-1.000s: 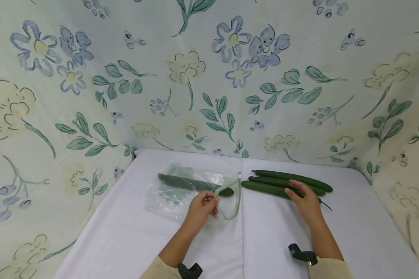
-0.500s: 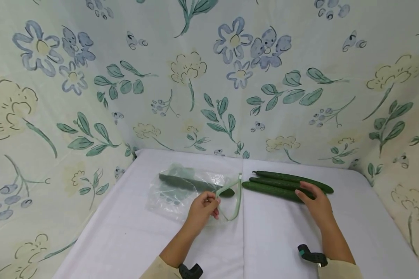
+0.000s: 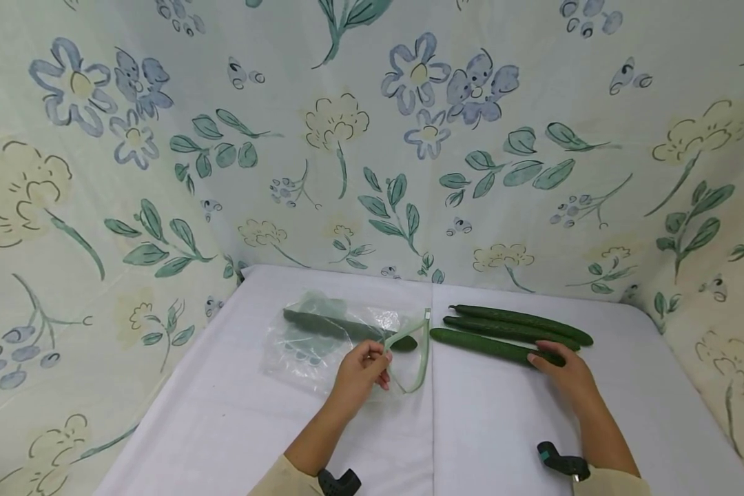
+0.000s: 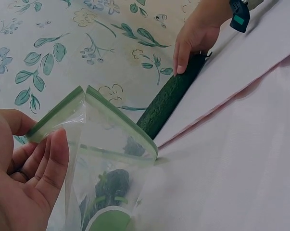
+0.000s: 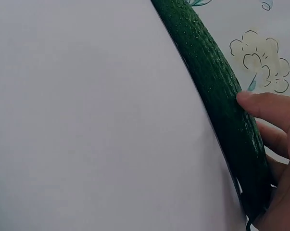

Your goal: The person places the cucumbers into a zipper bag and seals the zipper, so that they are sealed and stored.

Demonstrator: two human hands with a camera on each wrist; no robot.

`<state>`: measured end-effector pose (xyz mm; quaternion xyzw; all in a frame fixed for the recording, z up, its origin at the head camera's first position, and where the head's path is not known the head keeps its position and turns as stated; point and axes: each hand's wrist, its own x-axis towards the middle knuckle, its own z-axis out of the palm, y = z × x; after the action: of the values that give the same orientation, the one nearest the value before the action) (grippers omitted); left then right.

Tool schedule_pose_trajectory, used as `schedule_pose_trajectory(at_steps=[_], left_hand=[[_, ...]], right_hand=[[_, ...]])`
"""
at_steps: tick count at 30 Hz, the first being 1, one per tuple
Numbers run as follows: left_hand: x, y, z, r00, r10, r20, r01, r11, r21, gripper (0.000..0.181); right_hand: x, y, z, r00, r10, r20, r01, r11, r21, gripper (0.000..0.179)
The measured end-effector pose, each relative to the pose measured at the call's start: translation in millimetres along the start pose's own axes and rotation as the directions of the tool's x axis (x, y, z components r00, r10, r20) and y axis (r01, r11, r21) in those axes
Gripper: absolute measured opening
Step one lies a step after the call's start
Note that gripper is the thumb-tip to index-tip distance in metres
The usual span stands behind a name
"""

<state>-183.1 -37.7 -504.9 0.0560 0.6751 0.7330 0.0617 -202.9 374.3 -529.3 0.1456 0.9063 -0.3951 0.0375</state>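
Note:
My left hand (image 3: pixel 356 375) pinches the pale green rim of a clear zip bag (image 3: pixel 285 355), whose mouth gapes to the right. Inside that bag lies a dark green cucumber (image 3: pixel 328 324), one end near the opening. On the right, my right hand (image 3: pixel 570 379) grips the nearest of three loose cucumbers, the front cucumber (image 3: pixel 483 344), by its right end. In the right wrist view a fingertip presses the side of this cucumber (image 5: pixel 217 91), and the thin stem shows below. The left wrist view shows the bag's opening (image 4: pixel 120 118) facing the held cucumber.
Behind the held cucumber lie a middle cucumber (image 3: pixel 502 328) and a back cucumber (image 3: pixel 521 317), side by side. A white cloth (image 3: pixel 223 413) covers the table. Floral fabric (image 3: pixel 372 138) hangs along the back and sides.
My right hand has slid rightward and taken hold of the front cucumber's right end. The front cucumber has shifted slightly away from the other two. My left hand and the bag stay put.

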Motion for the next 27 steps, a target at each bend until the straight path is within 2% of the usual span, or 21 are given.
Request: schedule_pose_trajectory(at_steps=[4, 7, 18, 27], left_hand=[[0.3, -0.6, -0.4, 1.0, 0.003, 0.0, -0.003, 1.0, -0.001, 0.017], [0.8, -0.9, -0.7, 1.0, 0.007, 0.001, -0.007, 1.0, -0.005, 0.018], [0.8, 0.8, -1.9, 1.0, 0.022, -0.005, -0.022, 1.0, -0.008, 0.021], [-0.7, 2.3, -2.2, 1.0, 0.018, -0.005, -0.018, 1.0, -0.012, 0.02]], right_hand=[[0.4, 4, 0, 0.997, -0.032, 0.075, 0.038, 0.996, -0.081, 0.084], [-1.1, 6, -1, 0.993, -0.059, 0.103, 0.069, 0.993, -0.1, 0.08], [-10.4, 10, 2, 0.993, -0.088, 0.077, 0.094, 0.992, -0.084, 0.069], [-19.3, 15, 2, 0.993, -0.106, 0.055, 0.112, 0.987, -0.113, 0.073]])
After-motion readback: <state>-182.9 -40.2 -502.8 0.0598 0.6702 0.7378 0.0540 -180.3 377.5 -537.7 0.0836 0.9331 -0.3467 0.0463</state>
